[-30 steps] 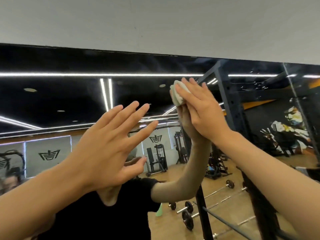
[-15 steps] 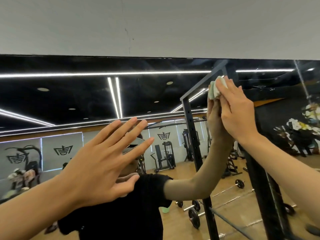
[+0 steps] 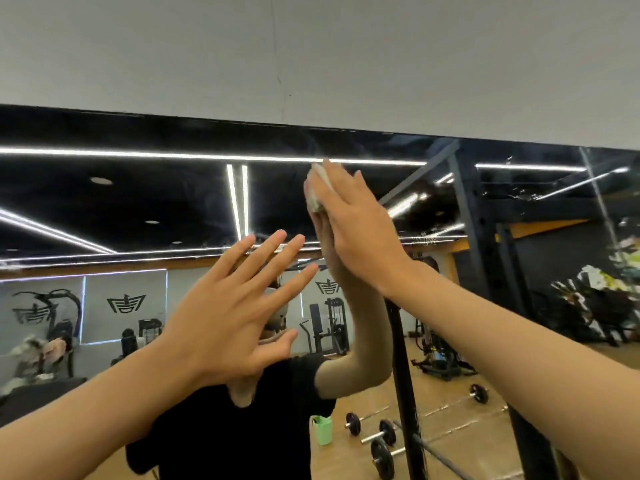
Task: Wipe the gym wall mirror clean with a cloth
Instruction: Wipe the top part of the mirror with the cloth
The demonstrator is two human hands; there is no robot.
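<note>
The wall mirror (image 3: 138, 202) fills the lower two thirds of the view, its top edge running under a grey wall. My right hand (image 3: 360, 233) presses a small pale cloth (image 3: 317, 190) flat against the glass near the top edge, fingers straight; only the cloth's left rim shows past my fingers. My left hand (image 3: 228, 313) is lower and to the left with its fingers spread and straight, palm toward the glass, holding nothing. Whether it touches the glass I cannot tell.
The grey wall (image 3: 311, 57) runs above the mirror. The glass reflects ceiling light strips, a dark rack post (image 3: 403, 393), barbells on a wooden floor, a green bottle (image 3: 323, 429) and my own dark-shirted body. A mirror seam (image 3: 602, 216) runs at the right.
My right hand has swept the cloth leftward across the glass after a rightward stroke. My left hand stayed spread in about the same spot.
</note>
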